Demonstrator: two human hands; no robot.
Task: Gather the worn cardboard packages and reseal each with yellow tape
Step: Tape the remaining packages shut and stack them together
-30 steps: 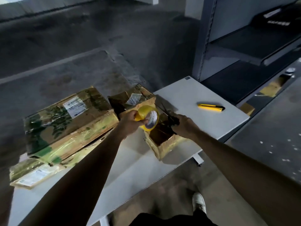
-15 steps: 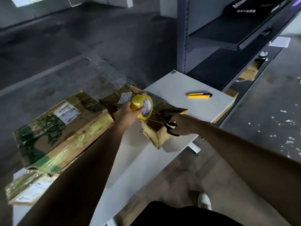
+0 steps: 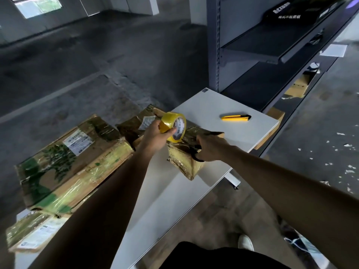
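White table (image 3: 242,136) fills mid-frame; our left hand (image 3: 153,136) grips the yellow tape roll (image 3: 173,126) just above the small package (image 3: 184,164), while our right hand (image 3: 209,148), closed round black scissors (image 3: 197,158), sits just right of the roll.

head cam | 1 view | looks forward-down | near white table (image 3: 229,105) | wide-angle
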